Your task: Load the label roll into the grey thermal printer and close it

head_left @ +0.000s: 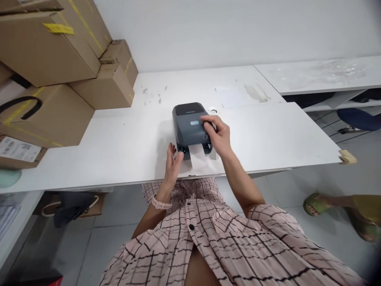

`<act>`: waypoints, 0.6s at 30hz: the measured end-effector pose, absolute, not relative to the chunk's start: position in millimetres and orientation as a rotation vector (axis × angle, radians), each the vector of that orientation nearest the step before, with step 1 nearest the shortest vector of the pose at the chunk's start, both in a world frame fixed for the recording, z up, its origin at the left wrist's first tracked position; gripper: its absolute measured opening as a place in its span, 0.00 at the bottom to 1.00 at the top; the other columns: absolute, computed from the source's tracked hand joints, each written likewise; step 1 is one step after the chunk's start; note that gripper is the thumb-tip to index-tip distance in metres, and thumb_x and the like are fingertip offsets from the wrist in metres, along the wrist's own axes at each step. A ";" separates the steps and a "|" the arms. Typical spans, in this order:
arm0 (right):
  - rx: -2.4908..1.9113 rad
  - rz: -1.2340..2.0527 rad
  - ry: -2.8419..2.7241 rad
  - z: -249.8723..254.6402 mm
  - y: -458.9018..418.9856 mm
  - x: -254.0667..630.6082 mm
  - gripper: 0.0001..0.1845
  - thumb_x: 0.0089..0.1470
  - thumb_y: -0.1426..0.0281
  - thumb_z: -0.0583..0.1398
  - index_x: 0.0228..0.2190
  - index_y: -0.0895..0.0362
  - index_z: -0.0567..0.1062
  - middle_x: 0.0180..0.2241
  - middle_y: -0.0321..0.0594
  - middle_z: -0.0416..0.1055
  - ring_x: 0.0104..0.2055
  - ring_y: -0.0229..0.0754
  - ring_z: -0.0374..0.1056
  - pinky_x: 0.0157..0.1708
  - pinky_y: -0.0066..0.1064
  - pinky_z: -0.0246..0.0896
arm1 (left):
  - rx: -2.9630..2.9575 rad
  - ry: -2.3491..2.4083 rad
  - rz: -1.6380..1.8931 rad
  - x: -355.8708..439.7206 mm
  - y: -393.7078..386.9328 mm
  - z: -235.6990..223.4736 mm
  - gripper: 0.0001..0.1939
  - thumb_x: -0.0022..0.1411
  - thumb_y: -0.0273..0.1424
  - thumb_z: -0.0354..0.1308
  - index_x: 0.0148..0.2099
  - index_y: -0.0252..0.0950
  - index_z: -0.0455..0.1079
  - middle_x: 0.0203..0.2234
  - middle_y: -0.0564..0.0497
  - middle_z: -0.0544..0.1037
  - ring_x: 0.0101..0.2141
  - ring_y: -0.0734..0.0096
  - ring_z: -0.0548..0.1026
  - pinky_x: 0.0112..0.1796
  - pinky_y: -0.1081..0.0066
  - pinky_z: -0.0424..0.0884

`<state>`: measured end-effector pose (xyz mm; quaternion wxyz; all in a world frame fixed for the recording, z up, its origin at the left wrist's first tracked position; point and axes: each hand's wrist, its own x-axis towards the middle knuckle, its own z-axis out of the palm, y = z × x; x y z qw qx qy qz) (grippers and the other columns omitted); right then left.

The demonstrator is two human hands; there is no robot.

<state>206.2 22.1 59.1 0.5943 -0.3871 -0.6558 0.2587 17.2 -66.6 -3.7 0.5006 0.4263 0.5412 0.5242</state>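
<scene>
A dark grey label printer [190, 125] stands on the white table [125, 155] near its front edge. A white strip of label paper [199, 159] hangs out of its front slot. My right hand [218, 135] rests on the printer's right side, fingers curled over its top edge. My left hand [173, 161] is at the printer's front left corner, fingers stretched out and held upright, close to the paper strip. A pink watch band sits on my left wrist.
Several stacked cardboard boxes [50, 59] fill the table's left end. A second white worktop [318, 73] lies at the back right. Another person's foot in a green sandal [317, 203] is on the floor at right. A bag [71, 204] sits under the table.
</scene>
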 end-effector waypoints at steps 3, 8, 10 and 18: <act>-1.009 0.658 -1.479 30.2 -1.1 204.3 0.19 0.61 0.49 0.61 0.50 0.41 0.77 0.54 0.38 0.75 0.60 0.53 0.69 0.64 0.55 0.62 | 1.027 1.331 1.305 18.8 -60.0 5.0 0.47 0.64 0.58 0.58 0.77 0.51 0.45 0.77 0.47 0.46 0.75 0.51 0.45 0.70 0.53 0.55; -1.213 0.971 -1.221 8.7 -11.0 203.2 0.46 0.54 0.45 0.66 0.68 0.39 0.58 0.73 0.39 0.53 0.75 0.57 0.48 0.72 0.56 0.49 | 0.931 1.315 1.267 29.6 -41.6 12.9 0.53 0.60 0.55 0.64 0.78 0.45 0.43 0.77 0.45 0.44 0.75 0.49 0.48 0.70 0.54 0.56; -1.236 1.165 -1.090 6.1 -11.1 203.8 0.55 0.49 0.44 0.68 0.71 0.43 0.53 0.74 0.42 0.50 0.76 0.58 0.46 0.72 0.55 0.49 | 0.927 1.230 1.267 32.4 -37.9 12.8 0.49 0.61 0.54 0.64 0.76 0.44 0.49 0.75 0.42 0.54 0.72 0.47 0.56 0.68 0.53 0.62; -1.206 1.309 -1.005 -8.5 -7.8 204.9 0.54 0.51 0.43 0.66 0.71 0.49 0.56 0.73 0.45 0.53 0.74 0.58 0.52 0.73 0.52 0.50 | 0.933 1.208 1.300 33.5 -37.4 5.5 0.42 0.62 0.52 0.64 0.71 0.44 0.58 0.69 0.41 0.65 0.67 0.45 0.65 0.64 0.51 0.67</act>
